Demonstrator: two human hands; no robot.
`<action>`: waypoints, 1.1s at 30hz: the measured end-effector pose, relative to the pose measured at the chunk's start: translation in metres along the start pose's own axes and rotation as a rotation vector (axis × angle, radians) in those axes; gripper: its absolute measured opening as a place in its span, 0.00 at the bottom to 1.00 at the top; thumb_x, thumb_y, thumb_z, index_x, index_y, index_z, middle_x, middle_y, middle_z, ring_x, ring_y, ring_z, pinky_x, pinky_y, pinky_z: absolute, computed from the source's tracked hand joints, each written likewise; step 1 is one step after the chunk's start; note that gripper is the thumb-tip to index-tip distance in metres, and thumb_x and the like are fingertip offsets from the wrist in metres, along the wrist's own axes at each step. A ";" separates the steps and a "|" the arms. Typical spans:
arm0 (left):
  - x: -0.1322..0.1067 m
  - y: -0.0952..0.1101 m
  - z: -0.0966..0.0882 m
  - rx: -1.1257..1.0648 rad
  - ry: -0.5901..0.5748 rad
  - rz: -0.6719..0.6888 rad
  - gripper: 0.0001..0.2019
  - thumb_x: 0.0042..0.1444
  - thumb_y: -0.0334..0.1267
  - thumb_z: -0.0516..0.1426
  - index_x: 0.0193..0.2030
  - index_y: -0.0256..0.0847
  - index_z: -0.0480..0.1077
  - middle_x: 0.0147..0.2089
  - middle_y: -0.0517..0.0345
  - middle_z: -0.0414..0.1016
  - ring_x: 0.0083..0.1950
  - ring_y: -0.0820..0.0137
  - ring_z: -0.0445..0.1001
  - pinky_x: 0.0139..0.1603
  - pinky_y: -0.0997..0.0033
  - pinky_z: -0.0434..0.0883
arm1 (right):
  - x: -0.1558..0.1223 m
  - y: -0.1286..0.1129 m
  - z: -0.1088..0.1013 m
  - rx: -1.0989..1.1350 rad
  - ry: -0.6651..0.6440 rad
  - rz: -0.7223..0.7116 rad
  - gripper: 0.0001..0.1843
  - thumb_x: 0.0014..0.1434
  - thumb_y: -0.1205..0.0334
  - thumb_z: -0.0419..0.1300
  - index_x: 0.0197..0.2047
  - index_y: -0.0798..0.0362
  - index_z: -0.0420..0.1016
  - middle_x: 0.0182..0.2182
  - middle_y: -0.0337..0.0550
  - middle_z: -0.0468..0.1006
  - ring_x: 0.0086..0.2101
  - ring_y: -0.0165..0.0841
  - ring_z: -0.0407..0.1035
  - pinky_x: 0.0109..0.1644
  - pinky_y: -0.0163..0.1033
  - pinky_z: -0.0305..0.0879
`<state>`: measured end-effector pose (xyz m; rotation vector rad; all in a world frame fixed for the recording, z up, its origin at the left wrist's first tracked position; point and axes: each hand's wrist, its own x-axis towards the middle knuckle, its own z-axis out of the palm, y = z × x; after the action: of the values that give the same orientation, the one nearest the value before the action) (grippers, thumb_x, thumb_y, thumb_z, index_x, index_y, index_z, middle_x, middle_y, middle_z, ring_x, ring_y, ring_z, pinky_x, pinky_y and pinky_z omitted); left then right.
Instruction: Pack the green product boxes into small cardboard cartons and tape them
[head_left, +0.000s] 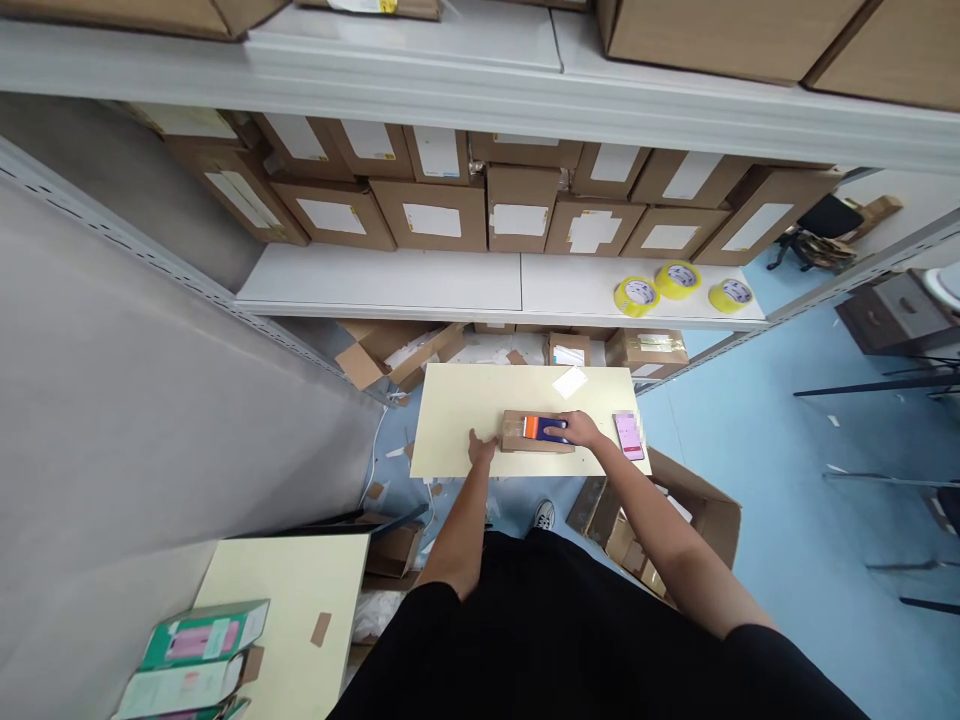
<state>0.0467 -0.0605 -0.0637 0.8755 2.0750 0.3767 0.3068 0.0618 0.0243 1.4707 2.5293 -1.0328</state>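
Note:
A long brown cardboard box (pixel 514 432) lies on the pale yellow tabletop (pixel 450 400) in front of me. My right hand (pixel 579 428) is closed on an orange and dark blue object (pixel 534 428) that looks like a tape dispenser. That object is over the top of the box; whether it touches the cardboard I cannot tell. At the box's left end is my left hand (pixel 482 448), thumb and fingers apart, its fingertips at or against the cardboard. A white paper slip (pixel 570 382) lies behind the box, and a phone with a pink screen (pixel 628 436) is to the right.
Beyond the table stands a shelf (pixel 390 280) with labelled cartons and yellow tape rolls (pixel 636 295). An open carton (pixel 705 510) sits by the table's right side. Green-and-white packages (pixel 202 635) lie on a second table (pixel 289 580) at lower left. Cardboard scraps litter the floor.

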 end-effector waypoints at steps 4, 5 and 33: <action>-0.011 0.012 -0.004 -0.046 0.081 0.050 0.24 0.72 0.50 0.46 0.54 0.42 0.80 0.52 0.48 0.85 0.56 0.60 0.80 0.56 0.66 0.73 | 0.010 -0.002 0.001 -0.022 -0.006 0.028 0.27 0.56 0.29 0.66 0.39 0.45 0.88 0.33 0.48 0.86 0.39 0.45 0.78 0.41 0.41 0.65; -0.012 0.018 -0.004 -0.061 0.074 0.082 0.24 0.72 0.51 0.46 0.52 0.43 0.80 0.50 0.49 0.85 0.55 0.60 0.81 0.55 0.66 0.73 | 0.014 -0.003 0.003 -0.038 -0.001 0.030 0.28 0.54 0.28 0.67 0.37 0.45 0.88 0.32 0.49 0.86 0.38 0.46 0.78 0.40 0.41 0.66; 0.003 0.021 -0.014 0.035 0.021 0.140 0.20 0.74 0.46 0.47 0.50 0.43 0.80 0.54 0.47 0.84 0.57 0.56 0.80 0.54 0.65 0.72 | -0.055 0.048 -0.077 -0.353 -0.157 0.418 0.34 0.60 0.30 0.64 0.47 0.56 0.86 0.46 0.59 0.85 0.47 0.47 0.80 0.42 0.39 0.68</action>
<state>0.0441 -0.0430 -0.0455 1.0449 2.0508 0.4269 0.3968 0.0790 0.0785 1.6309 2.0355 -0.5773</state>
